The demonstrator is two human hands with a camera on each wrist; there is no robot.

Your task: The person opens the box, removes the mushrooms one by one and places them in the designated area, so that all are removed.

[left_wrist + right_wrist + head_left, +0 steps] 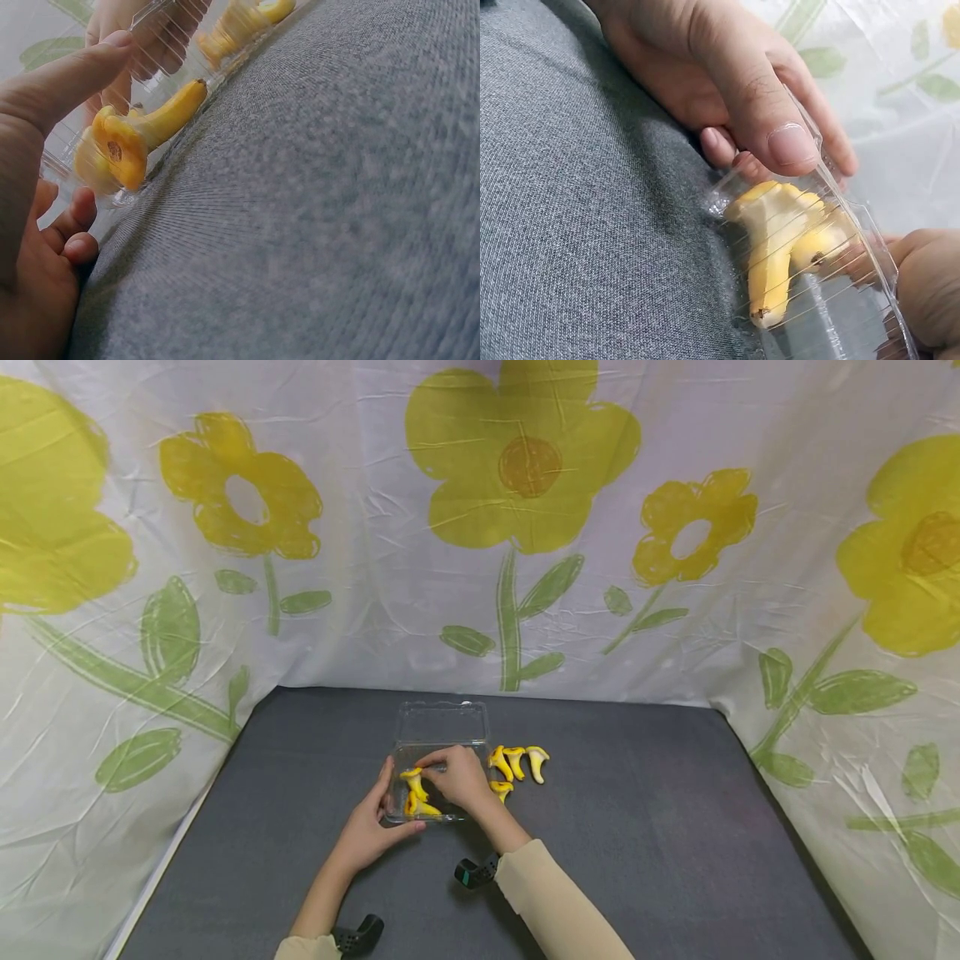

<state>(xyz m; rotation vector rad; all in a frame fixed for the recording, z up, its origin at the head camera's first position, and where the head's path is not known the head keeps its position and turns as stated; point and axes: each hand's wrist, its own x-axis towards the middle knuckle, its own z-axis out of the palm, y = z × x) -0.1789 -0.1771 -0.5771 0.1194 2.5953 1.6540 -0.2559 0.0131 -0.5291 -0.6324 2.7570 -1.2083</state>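
Observation:
A clear plastic clamshell box (402,752) stands on the dark cloth, its lid (442,723) tipped back away from me. My left hand (367,835) grips the box's near left corner, thumb along the front rim and fingers against the left side. Reaching in from the right, my right hand (459,778) pinches a yellow chanterelle mushroom (416,787) at its cap; the fingertips are partly hidden. Another chanterelle (769,262) lies at the near wall of the box, seen through the ribbed plastic in the right wrist view.
Several more chanterelles (537,764) lie on the cloth just right of the box, one partly behind my right wrist. Dark grey cloth (660,827) covers the table. A white curtain with yellow flowers (360,610) hangs behind and along both sides.

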